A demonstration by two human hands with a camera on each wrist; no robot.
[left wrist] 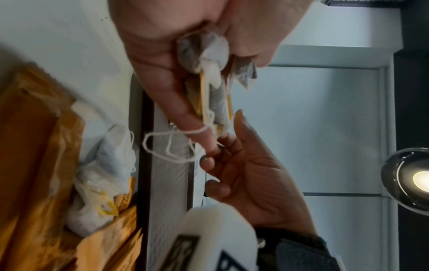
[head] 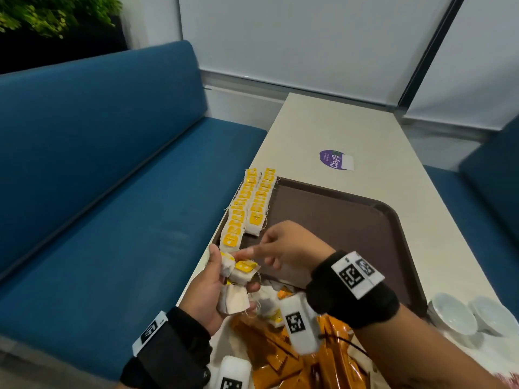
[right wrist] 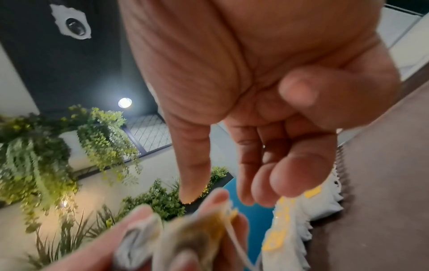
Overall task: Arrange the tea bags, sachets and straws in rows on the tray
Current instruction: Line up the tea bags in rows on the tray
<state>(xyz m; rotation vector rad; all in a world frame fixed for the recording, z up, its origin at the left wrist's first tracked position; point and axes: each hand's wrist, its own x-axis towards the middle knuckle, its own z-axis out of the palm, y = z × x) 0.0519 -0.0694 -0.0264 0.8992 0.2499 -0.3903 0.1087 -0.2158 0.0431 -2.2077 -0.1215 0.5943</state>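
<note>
Left hand [head: 206, 293] fingers clamped on bunch of white paper tea bags w/ yellow tags [head: 234, 284]; right hand [head: 289, 245] fingers apart, loosely curled, holding nothing.

Café: booth bench [head: 112, 178], serving tray [head: 337, 214]

One word can be read: "ClayG", in white letters on a purple sticker [head: 336, 160] stuck to the surface [head: 365, 141] at about 12 o'clock from the brown tray [head: 365, 220]. The finer print beside that word is too small to make out. The yellow tags on the tea bags [head: 254, 202] carry marks too blurred to read. The wristbands show only black-and-white square code markers [head: 354, 273], without letters.
</note>
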